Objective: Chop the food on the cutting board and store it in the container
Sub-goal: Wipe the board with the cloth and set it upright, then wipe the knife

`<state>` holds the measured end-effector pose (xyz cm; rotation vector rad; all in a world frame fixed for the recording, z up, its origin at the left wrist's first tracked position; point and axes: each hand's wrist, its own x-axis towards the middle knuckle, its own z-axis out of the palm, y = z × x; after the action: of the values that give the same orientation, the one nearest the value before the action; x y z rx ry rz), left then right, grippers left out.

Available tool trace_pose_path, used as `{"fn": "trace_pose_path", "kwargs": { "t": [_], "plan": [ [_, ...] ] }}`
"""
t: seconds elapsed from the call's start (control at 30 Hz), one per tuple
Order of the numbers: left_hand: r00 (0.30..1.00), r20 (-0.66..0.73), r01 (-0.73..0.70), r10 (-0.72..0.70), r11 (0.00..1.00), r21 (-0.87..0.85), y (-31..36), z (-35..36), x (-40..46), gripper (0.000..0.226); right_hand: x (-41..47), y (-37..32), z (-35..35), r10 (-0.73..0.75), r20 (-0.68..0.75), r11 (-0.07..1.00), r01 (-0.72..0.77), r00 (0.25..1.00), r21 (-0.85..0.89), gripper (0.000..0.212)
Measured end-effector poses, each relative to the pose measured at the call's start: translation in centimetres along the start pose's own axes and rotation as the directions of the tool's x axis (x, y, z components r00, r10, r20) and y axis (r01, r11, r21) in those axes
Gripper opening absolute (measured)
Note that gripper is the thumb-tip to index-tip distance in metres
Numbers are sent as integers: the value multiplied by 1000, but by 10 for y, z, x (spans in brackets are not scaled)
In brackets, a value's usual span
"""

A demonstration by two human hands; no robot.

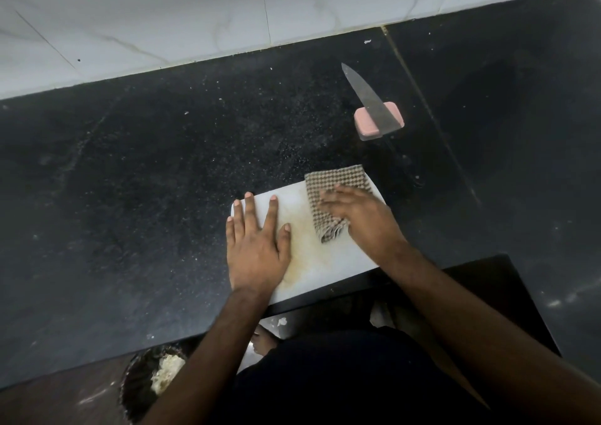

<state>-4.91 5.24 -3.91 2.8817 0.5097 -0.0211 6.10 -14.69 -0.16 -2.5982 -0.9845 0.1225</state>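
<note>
White plastic cutting board (312, 255) lying flat on black speckled stone counter (146, 180), near edge poking past the counter's front lip. No food visible on the board, only a yellowish stain toward the middle; no storage container identifiable anywhere in the head view. Left hand (255, 249) pressed palm-down on the board's left side, fingers straight and spread apart, gripping nothing, pinning the board. Right hand (361, 223) on top of a checked woven cloth (331, 196) at the board's far right corner, fingers laid flat over the fabric rather than closed around it, fingertips blurred. Looks like wiping, so chopping probably finished or not begun; cannot tell which.

Knife (369, 99) well apart from the board, farther back on the counter, blade resting across a small pink block (379, 122), handle dark and hard to make out against the stone. Down below the counter edge, a dark round bin (136, 389) with pale scraps inside.

Judging by looks: board stiff, light, likely to slide on polished stone, especially with overhang, so best held flat-palmed as now or lifted by its long edges. Cloth soft and limp, fine to bunch. Knife to be taken by the handle only, blade pointing away.
</note>
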Motion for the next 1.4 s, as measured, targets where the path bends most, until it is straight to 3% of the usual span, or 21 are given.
{"fn": "trace_pose_path", "kwargs": {
  "t": [0.17,0.23,0.33,0.4,0.47,0.6,0.7,0.97,1.1,1.2,1.27,1.4],
  "plan": [
    [1000,-4,8,-8,1000,-5,1,-1,-1,64,23,-4,-13,194,-93,980,-198,977,-33,61],
    [1000,-6,20,-20,1000,-20,1,0,-1,65,24,-22,-13,128,-146,992,-129,981,-2,63],
    [1000,1,0,0,1000,5,-1,2,0,69,24,-53,5,-97,-72,995,99,993,24,61],
    [1000,7,-6,6,1000,13,-3,2,0,72,27,-60,22,-138,19,990,138,990,2,51],
    [1000,-4,15,-15,1000,-1,-3,3,0,70,33,-56,31,-123,23,991,124,992,-41,47],
    [997,-34,61,-62,998,-31,0,4,1,62,44,-21,16,48,-3,990,-48,999,-130,61],
    [998,-32,60,-61,998,-20,0,3,0,62,50,2,-2,179,-71,975,-186,981,-118,57],
    [999,-33,38,-38,999,-22,-4,3,1,73,34,-68,23,-126,58,991,123,990,56,62],
    [998,-25,56,-56,998,12,-13,0,9,63,30,-39,15,-15,69,1000,17,998,-25,75],
    [999,-17,43,-42,999,27,-18,-5,19,63,26,-11,2,152,0,983,-151,988,-99,65],
    [999,-14,45,-44,997,56,-24,-7,28,65,25,-11,-4,182,-59,979,-186,982,-82,66],
    [997,-60,46,-46,999,1,-19,-11,34,66,16,-45,3,-34,-104,998,29,994,-52,65]
  ]
}}
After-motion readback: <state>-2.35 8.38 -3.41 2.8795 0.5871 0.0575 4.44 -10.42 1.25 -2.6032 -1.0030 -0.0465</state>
